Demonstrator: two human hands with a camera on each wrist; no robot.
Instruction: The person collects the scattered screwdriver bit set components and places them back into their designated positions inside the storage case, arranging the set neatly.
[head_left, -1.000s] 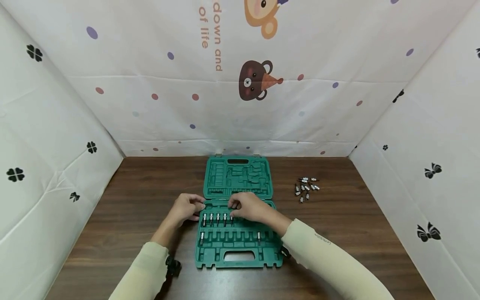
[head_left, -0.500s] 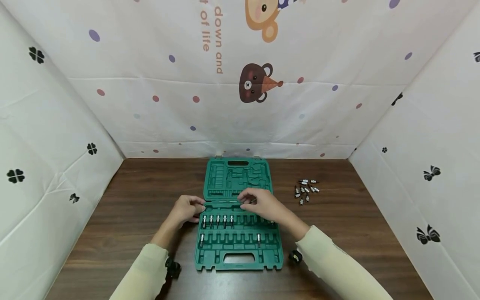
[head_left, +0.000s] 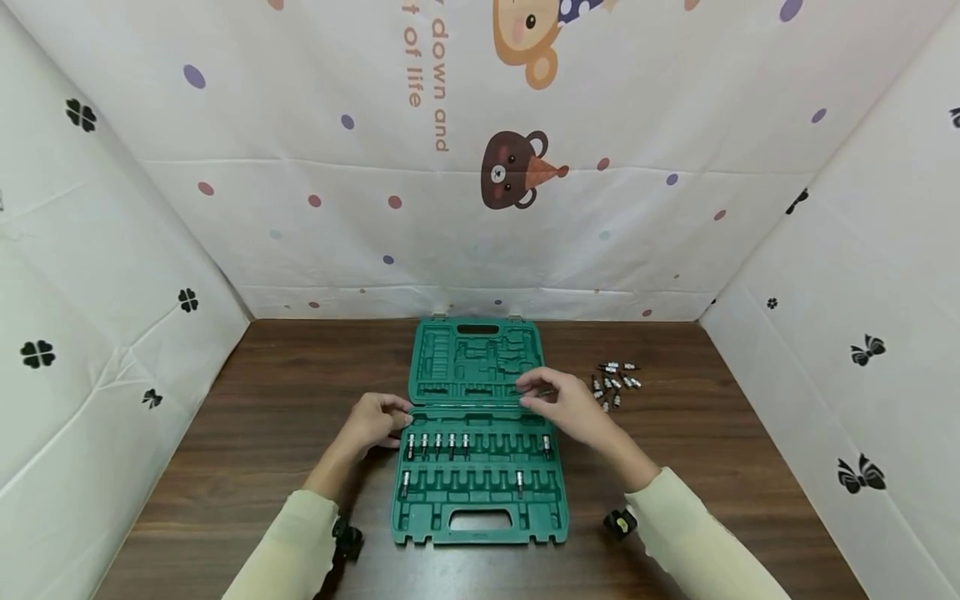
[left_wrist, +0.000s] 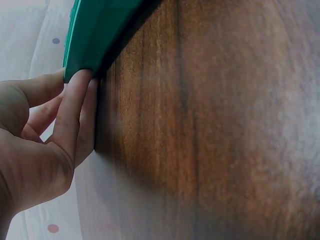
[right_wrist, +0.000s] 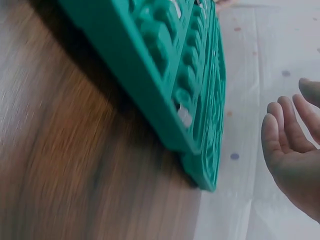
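Note:
A green plastic socket case [head_left: 480, 493] lies opened flat on the table, its lid [head_left: 472, 354] folded back. Several silver bit sockets [head_left: 438, 446] stand in the left of its upper row, with another bit socket [head_left: 547, 447] at that row's right end. In the lower row sit one bit socket [head_left: 406, 483] at left and one [head_left: 520, 482] towards the right. My left hand [left_wrist: 55, 120] pinches the case's left edge near the hinge, thumb at the rim and fingers against the side. Over the lid's right edge, my right hand [head_left: 562, 407] is held with loosely bent fingers, nothing between them.
A loose pile of bit sockets [head_left: 617, 382] lies on the brown wooden table [head_left: 315, 358], right of the lid. Printed white cloth [head_left: 337, 242] walls in the table at the back and both sides. Each wrist carries a small black camera.
My right hand has let go of a bit socket at the upper row, lifted, and moved right past the row's end. My left hand stays at the case edge.

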